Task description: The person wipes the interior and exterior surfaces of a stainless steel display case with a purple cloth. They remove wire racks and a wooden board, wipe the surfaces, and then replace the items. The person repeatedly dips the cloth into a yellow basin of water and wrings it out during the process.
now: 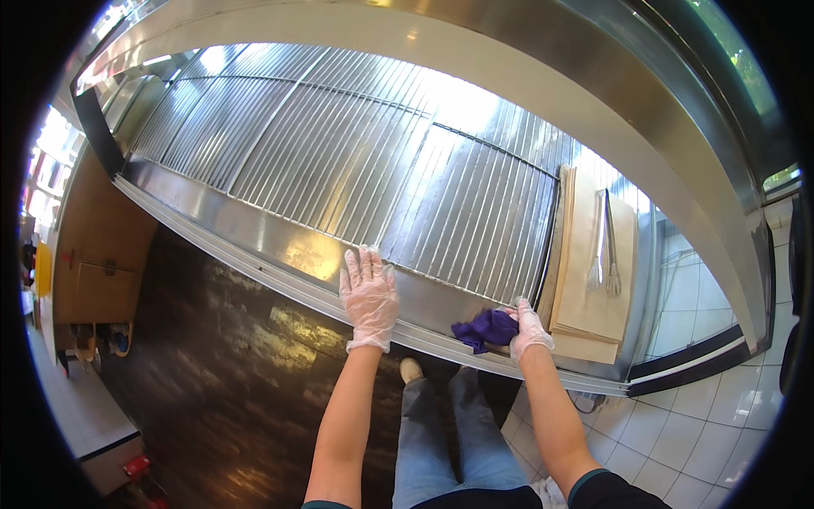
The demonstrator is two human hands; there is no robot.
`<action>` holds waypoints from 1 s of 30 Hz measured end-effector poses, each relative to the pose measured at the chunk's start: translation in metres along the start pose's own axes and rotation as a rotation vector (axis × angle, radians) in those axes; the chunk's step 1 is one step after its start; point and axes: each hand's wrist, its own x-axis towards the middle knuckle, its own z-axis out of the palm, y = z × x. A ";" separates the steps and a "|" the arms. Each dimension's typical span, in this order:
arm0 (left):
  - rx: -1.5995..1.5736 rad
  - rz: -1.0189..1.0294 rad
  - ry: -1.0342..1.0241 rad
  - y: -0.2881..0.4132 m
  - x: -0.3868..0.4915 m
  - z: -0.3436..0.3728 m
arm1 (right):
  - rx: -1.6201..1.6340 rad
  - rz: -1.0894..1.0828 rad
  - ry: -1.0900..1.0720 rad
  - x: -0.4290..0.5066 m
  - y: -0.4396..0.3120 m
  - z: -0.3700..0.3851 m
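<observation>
Both hands wear clear disposable gloves at the front edge of a stainless steel display case. My left hand [371, 292] lies with its fingertips on the front rim of a wire rack [318, 153], where two rack sections meet. My right hand [528, 327] has its fingers at the rack's front right corner and holds a crumpled purple cloth [486, 329], which rests on the steel ledge [420, 302]. Metal tongs [607, 242] lie on a stack of light brown paper sheets or boards [588, 312], just right of the rack.
The case's curved metal frame [572, 83] arches over the far side. A low sliding track [254, 264] runs along the near edge. Wooden cabinets [95, 280] stand at the left beyond a dark floor [222, 382]; white tiles [674, 413] lie at the lower right.
</observation>
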 end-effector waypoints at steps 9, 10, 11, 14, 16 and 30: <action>0.062 0.020 -0.022 0.000 0.001 -0.003 | 0.290 0.226 -0.234 -0.048 0.016 -0.051; 0.063 0.022 -0.012 0.000 0.001 -0.005 | 0.339 0.229 -0.207 -0.051 0.023 -0.059; 0.068 0.019 -0.023 0.001 0.002 -0.006 | 0.389 0.222 -0.167 -0.052 0.029 -0.066; 0.066 0.031 0.019 0.004 0.002 -0.012 | 0.579 0.266 -0.157 -0.050 0.037 -0.084; 0.038 0.052 0.061 0.006 0.003 -0.016 | 0.583 0.230 -0.204 -0.046 0.037 -0.092; -0.246 0.488 -0.036 0.006 0.005 -0.023 | 0.599 0.183 -0.203 -0.042 0.036 -0.099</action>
